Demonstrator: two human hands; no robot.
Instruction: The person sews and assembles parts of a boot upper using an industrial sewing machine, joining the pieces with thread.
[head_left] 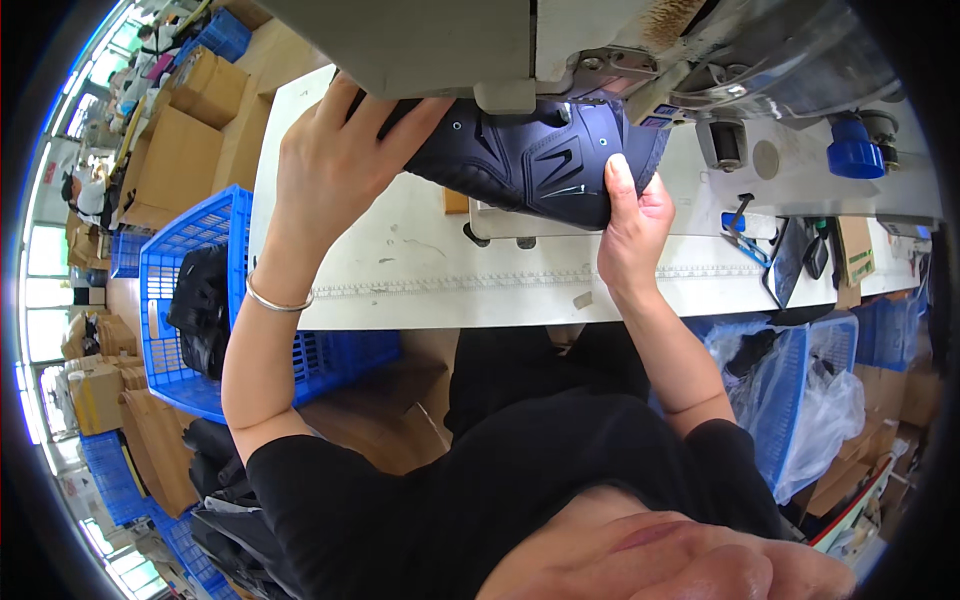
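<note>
A black moulded panel with raised angular shapes and small metal eyelets lies under the head of a grey sewing machine. The machine head hides its far edge. My left hand grips the panel's left end, fingers bent over it and some fingertips out of sight behind the machine. At the right end, my right hand pinches the panel's edge, thumb on top and the other fingers mostly underneath. Both hands are close to the machine head.
The white table has a ruler strip along its front. Blue-handled snips and other small tools lie at right. A blue crate with black pieces stands at left; another crate, lined with plastic, stands at right. Cardboard boxes are stacked beyond.
</note>
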